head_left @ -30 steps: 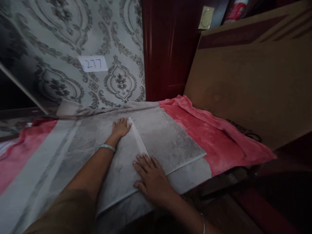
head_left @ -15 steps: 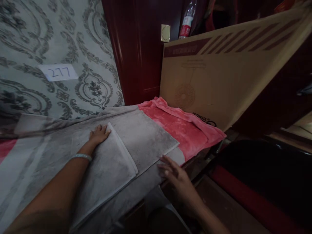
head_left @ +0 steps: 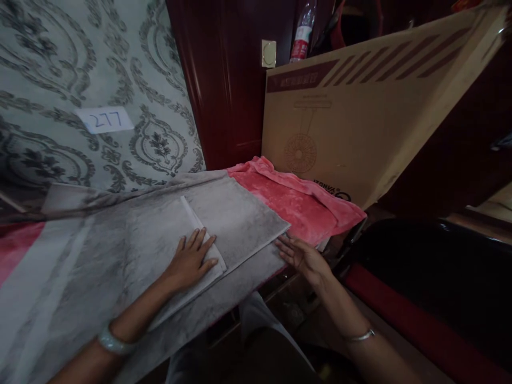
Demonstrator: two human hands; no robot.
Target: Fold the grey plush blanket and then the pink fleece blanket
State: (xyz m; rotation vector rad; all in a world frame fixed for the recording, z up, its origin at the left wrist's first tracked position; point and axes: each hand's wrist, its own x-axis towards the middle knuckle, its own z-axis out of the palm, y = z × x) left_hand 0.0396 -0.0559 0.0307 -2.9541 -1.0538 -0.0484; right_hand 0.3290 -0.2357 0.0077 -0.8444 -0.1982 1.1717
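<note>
A grey plush cloth lies folded flat, with a smaller folded flap with a pale edge on top. On that flap, beside its pale edge, my left hand rests palm down with fingers spread. My right hand is at the cloth's near right corner, fingers stretched out and palm turned partly up. Its fingertips are at the edge; whether they reach under it I cannot tell. Beneath the cloth, more grey fabric shows along the near side. Pink plush fabric extends past it on the right.
A large cardboard carton leans behind the pink fabric, with a plastic bottle behind its top edge. A patterned wall bearing a paper marked 277 stands at the back left. On the right is a black and red seat.
My left hand has slid right and nearer along the flap to its pale edge. My right hand has moved right and slightly farther away, to the cloth's corner. The view has shifted slightly.
</note>
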